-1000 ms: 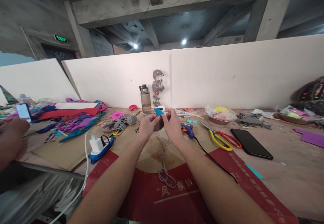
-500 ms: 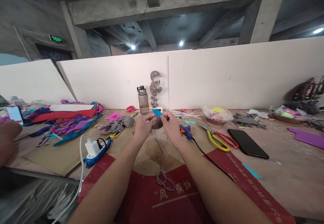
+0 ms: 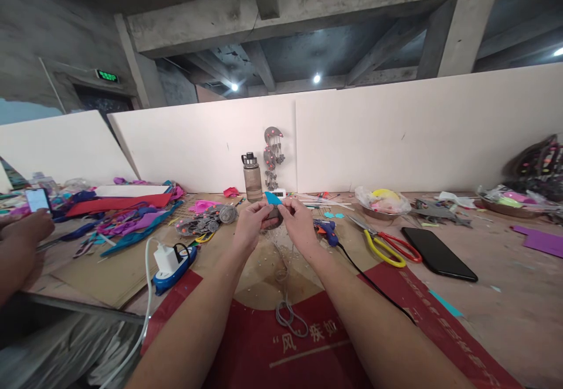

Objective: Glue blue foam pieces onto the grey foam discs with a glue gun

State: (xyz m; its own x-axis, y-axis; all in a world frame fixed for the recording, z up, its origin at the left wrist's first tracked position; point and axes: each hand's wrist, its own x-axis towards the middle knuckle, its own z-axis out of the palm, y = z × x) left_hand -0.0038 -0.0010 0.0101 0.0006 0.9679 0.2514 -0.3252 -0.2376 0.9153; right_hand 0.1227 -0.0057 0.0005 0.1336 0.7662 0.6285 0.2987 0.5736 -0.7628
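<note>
My left hand point(image 3: 250, 222) and my right hand point(image 3: 299, 220) are raised together above the table, fingers pinched. Between them they hold a small grey felt piece point(image 3: 273, 220) with a blue scrap point(image 3: 272, 198) sticking up at its top. Thin clear threads hang down from the piece to a grey loop point(image 3: 288, 314) lying on the red banner point(image 3: 352, 342). A blue glue gun point(image 3: 324, 230) lies just right of my right hand, its black cord running toward me.
Yellow and red scissors point(image 3: 387, 247) and a black phone point(image 3: 438, 254) lie to the right. A power strip with charger point(image 3: 170, 260) and felt scraps point(image 3: 132, 216) sit left. A bottle point(image 3: 252, 176) stands by the white board. Another person's hand point(image 3: 24, 239) is near a lit phone point(image 3: 37, 199).
My hands have drawn slightly closer together around the felt piece. The other person's hand at the left has shifted a little; the view has tilted slightly.
</note>
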